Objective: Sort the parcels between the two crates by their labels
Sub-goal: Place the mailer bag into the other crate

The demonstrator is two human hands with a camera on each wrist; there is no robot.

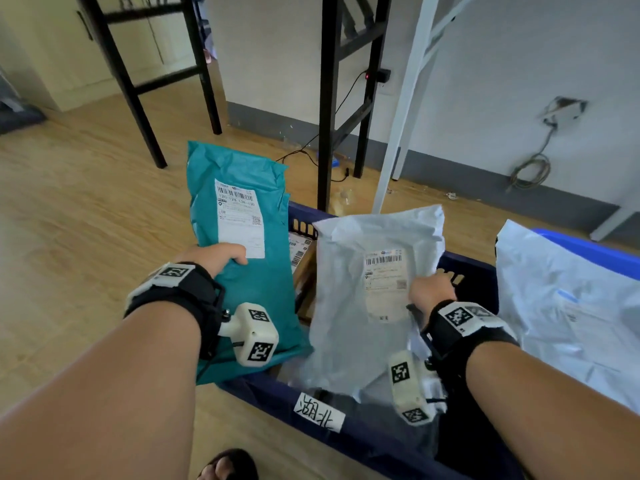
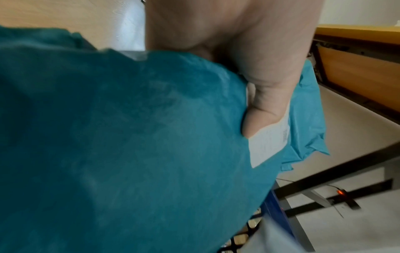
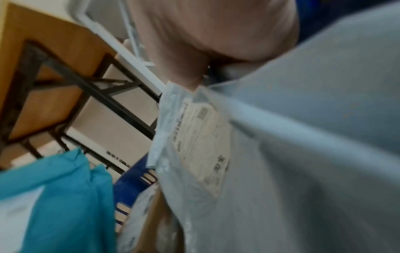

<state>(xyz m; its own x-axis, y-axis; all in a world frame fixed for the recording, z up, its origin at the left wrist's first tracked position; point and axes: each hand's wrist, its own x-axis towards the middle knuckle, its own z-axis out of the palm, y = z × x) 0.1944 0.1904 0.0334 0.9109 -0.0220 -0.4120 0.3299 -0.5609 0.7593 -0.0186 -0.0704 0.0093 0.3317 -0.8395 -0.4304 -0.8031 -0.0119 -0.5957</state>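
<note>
My left hand [image 1: 221, 258] grips a teal parcel bag [image 1: 242, 271] with a white shipping label [image 1: 239, 216], held up over the left end of the dark blue crate [image 1: 346, 431]; its thumb [image 2: 266, 109] presses the label's lower edge. My right hand [image 1: 431, 289] grips a pale grey parcel bag [image 1: 367, 306] by its right edge, label facing me, above the same crate. In the right wrist view the grey bag [image 3: 281, 171] fills the frame and the teal bag [image 3: 65, 196] shows at lower left. The crate carries a handwritten paper tag [image 1: 320, 412].
A brown cardboard box [image 1: 304, 268] lies in the dark crate between the two bags. A brighter blue crate [image 1: 588, 247] at right holds another grey bag [image 1: 571, 306]. Black table legs [image 1: 327, 133], a white frame leg [image 1: 398, 133] and a wall cable stand behind. Wooden floor lies left.
</note>
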